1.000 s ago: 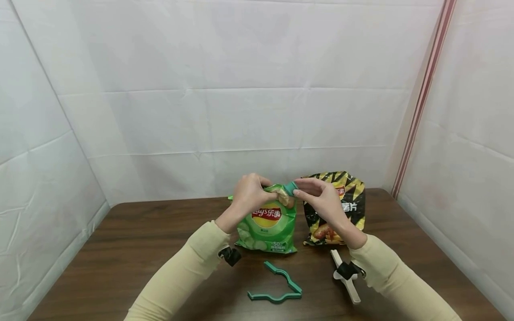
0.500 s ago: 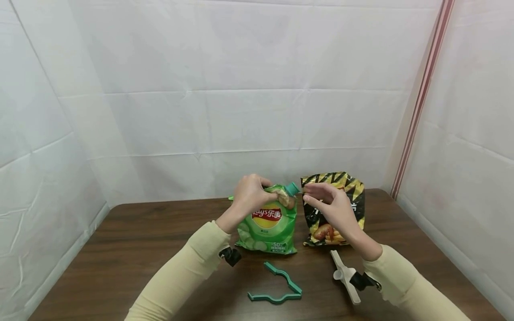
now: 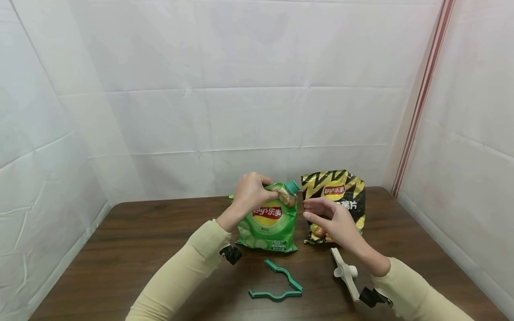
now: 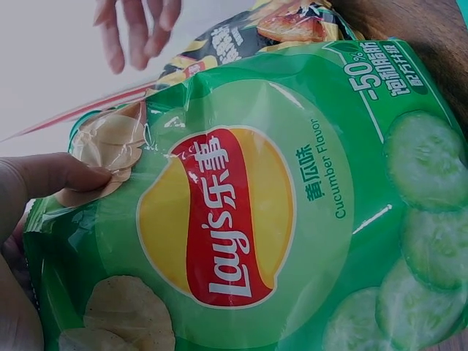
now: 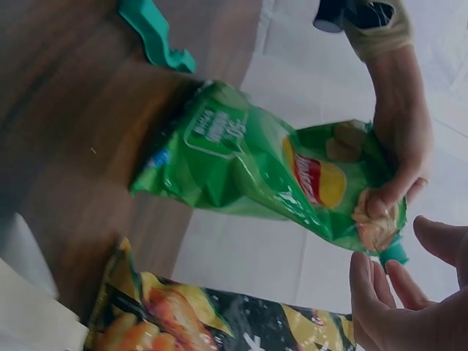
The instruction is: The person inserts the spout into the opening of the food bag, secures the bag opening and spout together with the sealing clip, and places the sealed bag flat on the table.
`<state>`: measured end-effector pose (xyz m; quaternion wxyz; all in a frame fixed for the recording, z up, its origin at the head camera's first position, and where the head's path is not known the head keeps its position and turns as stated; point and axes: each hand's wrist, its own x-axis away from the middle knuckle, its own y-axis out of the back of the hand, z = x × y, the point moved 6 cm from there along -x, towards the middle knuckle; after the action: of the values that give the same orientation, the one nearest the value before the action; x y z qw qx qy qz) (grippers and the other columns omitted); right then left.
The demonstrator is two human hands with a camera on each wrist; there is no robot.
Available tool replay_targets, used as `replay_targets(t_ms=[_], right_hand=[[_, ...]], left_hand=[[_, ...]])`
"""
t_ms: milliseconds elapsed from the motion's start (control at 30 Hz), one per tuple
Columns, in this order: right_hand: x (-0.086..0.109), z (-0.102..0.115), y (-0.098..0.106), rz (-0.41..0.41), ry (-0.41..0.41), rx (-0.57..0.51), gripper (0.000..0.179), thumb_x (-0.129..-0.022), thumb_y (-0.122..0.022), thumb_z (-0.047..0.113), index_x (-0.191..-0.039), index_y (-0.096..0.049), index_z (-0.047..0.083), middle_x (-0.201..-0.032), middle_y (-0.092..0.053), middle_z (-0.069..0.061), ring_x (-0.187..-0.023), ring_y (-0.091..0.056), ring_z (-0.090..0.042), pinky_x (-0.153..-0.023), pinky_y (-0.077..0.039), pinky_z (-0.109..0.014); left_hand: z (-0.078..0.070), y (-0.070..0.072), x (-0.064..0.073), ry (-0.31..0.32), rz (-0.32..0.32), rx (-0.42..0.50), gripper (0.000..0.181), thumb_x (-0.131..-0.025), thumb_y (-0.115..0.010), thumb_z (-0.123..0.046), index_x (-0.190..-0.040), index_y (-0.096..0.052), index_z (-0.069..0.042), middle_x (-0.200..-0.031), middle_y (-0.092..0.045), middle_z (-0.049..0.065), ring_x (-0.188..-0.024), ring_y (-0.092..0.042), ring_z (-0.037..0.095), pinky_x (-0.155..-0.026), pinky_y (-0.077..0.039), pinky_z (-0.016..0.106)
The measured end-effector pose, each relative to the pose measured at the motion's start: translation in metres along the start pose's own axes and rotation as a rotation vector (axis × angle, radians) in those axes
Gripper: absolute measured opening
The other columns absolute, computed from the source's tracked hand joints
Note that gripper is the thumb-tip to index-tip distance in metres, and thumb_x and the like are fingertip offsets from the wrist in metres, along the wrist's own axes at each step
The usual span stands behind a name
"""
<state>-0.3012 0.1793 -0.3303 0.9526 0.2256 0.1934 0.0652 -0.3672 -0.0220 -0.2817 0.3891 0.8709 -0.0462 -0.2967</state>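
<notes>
My left hand [image 3: 250, 194] pinches the top edge of a green Lay's cucumber chip bag [image 3: 267, 234], which stands upright on the table. In the left wrist view the thumb presses on the bag's front near the top, while the fingers behind are mostly hidden. A teal cap [image 3: 292, 187] sticks out at the bag's upper right corner. To the right of that cap, my right hand [image 3: 331, 218] hovers with loosely bent fingers and nothing in them. Behind it stands a black and yellow Lay's chip bag [image 3: 351, 185], partly covered by the hand in the head view.
An unfolded teal bag clip [image 3: 277, 298] lies on the brown wooden table [image 3: 160, 249] in front of the green bag. Right of it is a white clip [image 3: 346, 273] with a round middle part, close to the right wrist. White sheeting [image 3: 241, 116] encloses the back and sides.
My right hand has come off the teal cap and moved right and down. The left hand keeps its pinch on the green chip bag, which stays in place.
</notes>
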Motion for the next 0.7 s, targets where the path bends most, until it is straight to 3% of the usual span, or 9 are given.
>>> replay_targets(t_ms=[367, 533, 700], right_hand=[[0.02, -0.021, -0.02, 0.063, -0.084, 0.022, 0.037, -0.088, -0.067, 0.037, -0.118, -0.063, 0.016, -0.114, -0.067, -0.005, -0.097, -0.065, -0.018, -0.077, -0.051, -0.026], [0.029, -0.032, -0.03, 0.095, -0.116, 0.014, 0.039, -0.087, -0.067, 0.037, -0.117, -0.063, 0.013, -0.113, -0.067, -0.011, -0.095, -0.065, -0.022, -0.072, -0.052, -0.027], [0.036, -0.037, -0.039, 0.135, -0.12, 0.017, 0.042, -0.087, -0.067, 0.036, -0.118, -0.063, 0.008, -0.116, -0.065, -0.013, -0.103, -0.063, -0.026, -0.076, -0.052, -0.024]], left_hand=[[0.0, 0.001, 0.001, 0.012, -0.011, -0.016, 0.018, -0.073, -0.07, -0.016, -0.056, -0.063, -0.019, -0.046, -0.042, -0.009, -0.044, -0.023, 0.006, -0.045, -0.016, 0.021], [-0.001, 0.0, 0.001, 0.017, -0.009, -0.015, 0.014, -0.073, -0.071, -0.017, -0.061, -0.068, -0.02, -0.048, -0.051, -0.009, -0.043, -0.026, 0.005, -0.044, -0.018, 0.021], [-0.001, 0.001, 0.002, 0.019, -0.002, -0.011, 0.018, -0.074, -0.07, -0.016, -0.057, -0.063, -0.018, -0.046, -0.045, -0.008, -0.043, -0.026, 0.006, -0.044, -0.018, 0.021]])
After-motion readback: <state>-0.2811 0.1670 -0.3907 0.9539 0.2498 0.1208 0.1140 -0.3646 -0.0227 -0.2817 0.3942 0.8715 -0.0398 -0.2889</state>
